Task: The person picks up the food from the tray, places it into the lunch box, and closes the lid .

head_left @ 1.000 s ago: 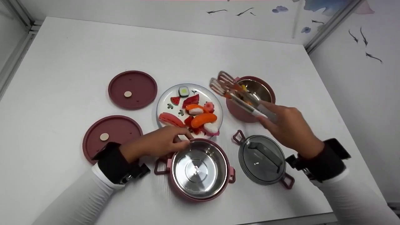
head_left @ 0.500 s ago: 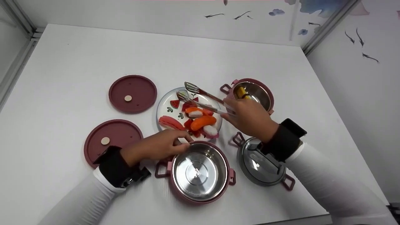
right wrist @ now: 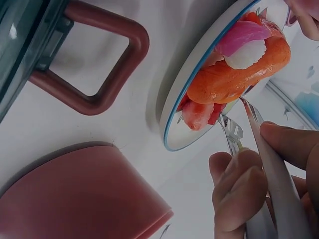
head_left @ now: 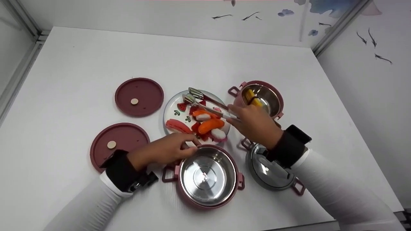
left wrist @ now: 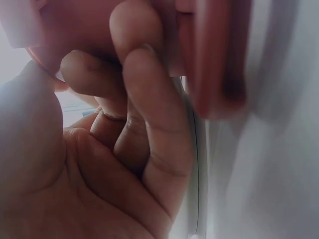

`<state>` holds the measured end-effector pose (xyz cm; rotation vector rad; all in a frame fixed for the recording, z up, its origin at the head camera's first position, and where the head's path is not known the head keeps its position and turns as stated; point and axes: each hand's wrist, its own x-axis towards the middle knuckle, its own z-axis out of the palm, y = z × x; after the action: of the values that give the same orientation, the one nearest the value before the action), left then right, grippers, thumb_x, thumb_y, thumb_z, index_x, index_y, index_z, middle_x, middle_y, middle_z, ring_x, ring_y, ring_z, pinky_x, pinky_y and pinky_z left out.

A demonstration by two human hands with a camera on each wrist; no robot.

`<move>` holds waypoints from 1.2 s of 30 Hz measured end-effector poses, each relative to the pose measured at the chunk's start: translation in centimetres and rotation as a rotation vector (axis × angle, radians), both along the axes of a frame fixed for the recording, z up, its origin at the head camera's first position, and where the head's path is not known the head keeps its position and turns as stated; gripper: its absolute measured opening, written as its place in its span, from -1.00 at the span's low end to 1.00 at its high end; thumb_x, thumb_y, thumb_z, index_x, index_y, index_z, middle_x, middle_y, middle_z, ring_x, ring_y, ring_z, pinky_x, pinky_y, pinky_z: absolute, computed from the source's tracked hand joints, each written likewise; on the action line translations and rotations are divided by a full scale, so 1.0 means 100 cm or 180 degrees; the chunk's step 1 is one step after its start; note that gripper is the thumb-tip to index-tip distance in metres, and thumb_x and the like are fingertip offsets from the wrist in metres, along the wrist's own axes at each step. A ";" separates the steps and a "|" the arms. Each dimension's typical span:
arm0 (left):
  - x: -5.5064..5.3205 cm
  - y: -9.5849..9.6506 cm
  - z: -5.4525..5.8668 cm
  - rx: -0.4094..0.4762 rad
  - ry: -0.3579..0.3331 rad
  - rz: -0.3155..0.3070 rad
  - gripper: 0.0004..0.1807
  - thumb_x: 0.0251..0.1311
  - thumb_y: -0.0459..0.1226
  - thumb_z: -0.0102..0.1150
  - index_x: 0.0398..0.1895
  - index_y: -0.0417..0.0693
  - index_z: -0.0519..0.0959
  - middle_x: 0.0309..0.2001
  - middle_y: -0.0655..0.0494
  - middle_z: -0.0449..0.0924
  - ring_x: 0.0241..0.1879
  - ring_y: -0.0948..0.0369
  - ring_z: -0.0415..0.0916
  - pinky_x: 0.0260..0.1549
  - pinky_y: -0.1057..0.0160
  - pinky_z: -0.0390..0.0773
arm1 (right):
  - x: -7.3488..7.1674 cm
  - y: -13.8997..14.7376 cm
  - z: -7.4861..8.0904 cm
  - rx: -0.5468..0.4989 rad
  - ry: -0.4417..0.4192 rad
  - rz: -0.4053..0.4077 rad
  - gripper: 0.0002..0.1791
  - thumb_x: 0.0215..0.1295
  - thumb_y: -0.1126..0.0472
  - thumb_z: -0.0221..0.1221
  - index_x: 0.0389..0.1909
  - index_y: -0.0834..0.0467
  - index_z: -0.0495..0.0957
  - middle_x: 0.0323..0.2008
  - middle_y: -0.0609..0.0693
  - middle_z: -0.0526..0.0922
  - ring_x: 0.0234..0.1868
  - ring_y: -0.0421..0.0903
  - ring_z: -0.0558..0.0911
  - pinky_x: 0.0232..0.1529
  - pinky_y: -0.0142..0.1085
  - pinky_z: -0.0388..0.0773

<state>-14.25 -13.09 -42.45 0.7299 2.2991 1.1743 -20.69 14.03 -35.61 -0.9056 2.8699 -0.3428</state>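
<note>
My left hand (head_left: 170, 149) grips the pink pot (head_left: 191, 199) by its rim; in the left wrist view, curled fingers (left wrist: 154, 99) press its outer wall. The steel inside of this pot shows no food. My right hand (head_left: 255, 125) holds metal tongs (head_left: 215, 110) over the plate (head_left: 170, 110), their spread tips on either side of a mostly hidden sushi roll at the back. Also on the plate are an orange sausage-shaped piece (head_left: 211, 126), orange-topped sushi (head_left: 203, 116), a pink strip (head_left: 178, 126), a watermelon slice (head_left: 182, 106) and a white-and-pink piece (head_left: 219, 134).
Behind my right hand stands a second pink pot (head_left: 277, 96) with a yellow dark-banded piece (head_left: 253, 98) in it. A grey lid (head_left: 268, 173) lies at the right, partly under my forearm. Two dark red round lids (head_left: 151, 91) (head_left: 125, 131) lie on the left.
From beside the back pot, my right hand has swung left with the tongs, whose tips now reach the back of the plate. My left hand has stayed on the front pot.
</note>
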 end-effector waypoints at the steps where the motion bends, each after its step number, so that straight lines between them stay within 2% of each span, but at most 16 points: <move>1: 0.000 0.000 -0.001 0.0008 -0.0005 0.0004 -0.74 0.44 -0.12 0.03 0.05 0.05 0.59 -0.20 0.12 0.59 -0.36 0.28 0.49 -0.28 0.25 0.50 | 0.001 0.002 -0.001 -0.0038 0.0024 0.0004 -0.50 0.39 0.01 0.24 0.25 0.16 0.53 -0.11 0.10 0.75 -0.24 0.00 0.74 -0.14 -0.10 0.70; 8: 0.001 0.000 -0.002 0.0074 -0.0104 0.0011 -0.77 0.45 -0.12 0.04 0.03 0.08 0.59 -0.41 0.17 0.52 -0.54 0.31 0.41 -0.47 0.29 0.44 | 0.019 0.034 0.002 -0.0412 0.0483 -0.0004 -0.52 0.38 0.06 0.25 0.25 0.17 0.54 -0.15 0.10 0.76 -0.30 -0.02 0.72 -0.22 -0.11 0.69; 11: 0.000 0.002 -0.001 0.0060 -0.0129 -0.0016 -0.76 0.44 -0.12 0.04 0.04 0.08 0.59 -0.44 0.20 0.50 -0.55 0.32 0.40 -0.48 0.30 0.44 | 0.031 0.063 0.007 -0.0560 0.0744 -0.0126 -0.51 0.36 0.14 0.28 0.26 0.20 0.53 -0.19 0.14 0.76 -0.35 -0.02 0.70 -0.31 -0.11 0.66; 14: 0.000 0.003 0.000 0.0045 -0.0105 0.0001 -0.75 0.43 -0.13 0.05 0.06 0.08 0.58 -0.48 0.19 0.50 -0.55 0.31 0.40 -0.47 0.29 0.44 | 0.040 0.093 0.011 -0.0679 0.0979 -0.0275 -0.52 0.30 0.25 0.31 0.24 0.23 0.54 -0.17 0.19 0.76 -0.31 0.05 0.73 -0.35 -0.06 0.65; 17: 0.000 0.002 0.000 0.0019 -0.0109 0.0033 -0.76 0.43 -0.13 0.05 0.05 0.10 0.58 -0.45 0.19 0.53 -0.52 0.31 0.44 -0.43 0.27 0.48 | 0.045 0.118 0.010 -0.0676 0.1183 -0.0386 -0.53 0.27 0.29 0.33 0.19 0.30 0.55 -0.10 0.27 0.74 -0.23 0.17 0.76 -0.31 0.05 0.66; 20: 0.002 0.002 -0.001 0.0017 -0.0181 0.0029 -0.76 0.43 -0.14 0.04 0.06 0.09 0.58 -0.41 0.17 0.57 -0.50 0.30 0.47 -0.41 0.25 0.51 | 0.047 0.135 0.006 -0.0613 0.1203 -0.0489 -0.54 0.26 0.28 0.34 0.15 0.35 0.56 -0.10 0.32 0.73 -0.25 0.23 0.75 -0.31 0.10 0.63; 25: 0.002 0.001 -0.003 0.0050 -0.0226 0.0062 -0.76 0.43 -0.14 0.03 0.05 0.09 0.58 -0.38 0.15 0.59 -0.48 0.28 0.48 -0.39 0.23 0.52 | 0.043 0.149 -0.007 -0.0521 0.1139 -0.0589 -0.57 0.28 0.25 0.32 0.12 0.36 0.57 -0.21 0.30 0.75 -0.38 0.17 0.72 -0.38 0.07 0.59; 33: 0.001 0.002 -0.006 0.0059 -0.0233 0.0049 -0.77 0.42 -0.16 0.03 0.05 0.07 0.58 -0.42 0.16 0.59 -0.50 0.30 0.48 -0.42 0.26 0.52 | 0.042 0.154 -0.014 -0.0504 0.1138 -0.0735 -0.56 0.29 0.23 0.32 0.14 0.34 0.57 -0.21 0.31 0.74 -0.38 0.20 0.71 -0.40 0.08 0.57; 36: 0.000 0.002 -0.006 0.0071 -0.0210 0.0057 -0.76 0.43 -0.15 0.04 0.04 0.07 0.58 -0.36 0.14 0.62 -0.45 0.30 0.51 -0.36 0.27 0.52 | 0.043 0.152 -0.012 -0.0529 0.1190 -0.0748 -0.54 0.28 0.24 0.32 0.16 0.33 0.55 -0.19 0.31 0.74 -0.36 0.20 0.72 -0.40 0.07 0.57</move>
<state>-14.24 -12.86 -43.08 0.6700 2.2461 1.2157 -16.35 29.25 -36.81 -0.7207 3.3481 -0.4870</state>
